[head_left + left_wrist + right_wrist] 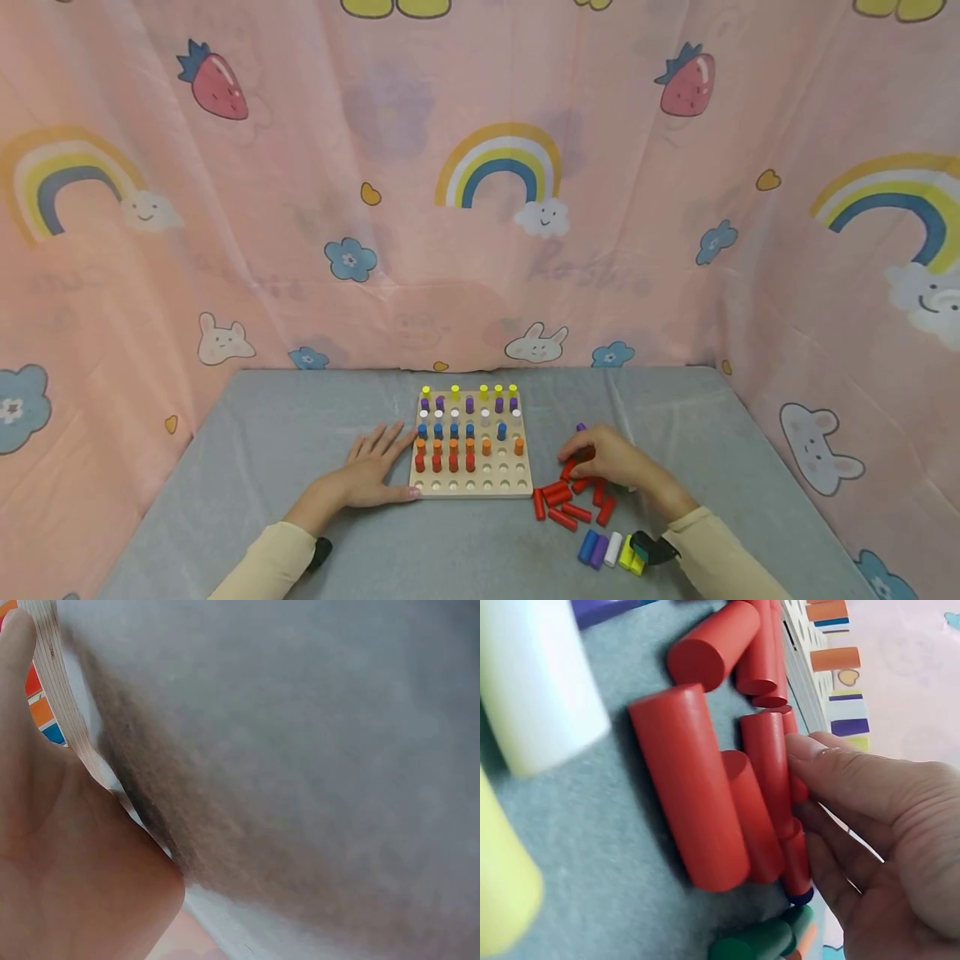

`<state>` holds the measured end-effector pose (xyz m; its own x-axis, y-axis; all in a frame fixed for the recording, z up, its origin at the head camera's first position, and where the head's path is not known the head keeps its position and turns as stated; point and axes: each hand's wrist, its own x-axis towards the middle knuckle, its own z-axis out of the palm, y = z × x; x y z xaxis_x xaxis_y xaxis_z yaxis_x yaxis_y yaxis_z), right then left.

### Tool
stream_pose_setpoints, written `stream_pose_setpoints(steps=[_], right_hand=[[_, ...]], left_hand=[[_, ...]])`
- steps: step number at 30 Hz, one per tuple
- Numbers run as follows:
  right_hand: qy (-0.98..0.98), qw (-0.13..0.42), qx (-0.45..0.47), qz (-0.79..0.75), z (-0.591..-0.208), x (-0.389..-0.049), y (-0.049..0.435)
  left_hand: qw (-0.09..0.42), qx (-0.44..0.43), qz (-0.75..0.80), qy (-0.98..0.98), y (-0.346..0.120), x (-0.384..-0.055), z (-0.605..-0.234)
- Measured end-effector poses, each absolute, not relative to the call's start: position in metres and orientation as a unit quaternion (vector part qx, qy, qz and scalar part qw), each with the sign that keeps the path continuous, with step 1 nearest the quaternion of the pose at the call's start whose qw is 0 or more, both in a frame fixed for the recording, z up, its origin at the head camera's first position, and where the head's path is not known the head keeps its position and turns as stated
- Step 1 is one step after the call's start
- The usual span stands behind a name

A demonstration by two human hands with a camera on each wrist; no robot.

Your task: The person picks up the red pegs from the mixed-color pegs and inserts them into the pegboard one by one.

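A pale wooden pegboard [476,497] holds rows of yellow, purple, white, blue, orange and red pegs, with some holes bare. My left hand [372,475] lies with spread fingers against the board's left side, its thumb at the near left corner. To the right of the board, my right hand [618,458] pinches a red peg [567,469] between thumb and fingers, among a loose pile of red pegs [576,512]. In the right wrist view the thumb [817,750] partly covers that peg, and other red cylinders lie beside it.
Nearer the front right lie a blue peg [587,546], a purple peg [599,552], a white peg [613,549] and yellow pegs [626,552]. Green pegs [754,941] show in the right wrist view. A grey cloth [300,417] covers the table; a pink printed curtain [480,275] surrounds it.
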<state>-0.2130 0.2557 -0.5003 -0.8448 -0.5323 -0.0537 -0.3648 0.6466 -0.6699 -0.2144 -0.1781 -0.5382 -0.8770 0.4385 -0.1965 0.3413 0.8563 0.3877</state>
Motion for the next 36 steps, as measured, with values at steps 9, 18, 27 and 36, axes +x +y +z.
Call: stream_pose_setpoints(steps=[9,18,27,36], right_hand=[[0.897,0.101,-0.25,-0.349,-0.508,-0.211,0.251],[0.897,0.086,-0.264,-0.344,-0.514,-0.21,0.245],[0.901,0.111,-0.247,-0.339,-0.511,-0.212,0.241],[0.904,0.101,-0.251,-0.332,-0.509,-0.212,0.238]], left_hand=[[0.136,0.202,0.175,0.954,-0.178,-0.213,-0.541],[0.143,0.203,0.177,0.952,-0.177,-0.212,-0.538],[0.14,0.198,0.186,0.952,-0.176,-0.211,-0.538],[0.139,0.205,0.188,0.951,-0.176,-0.211,-0.534]])
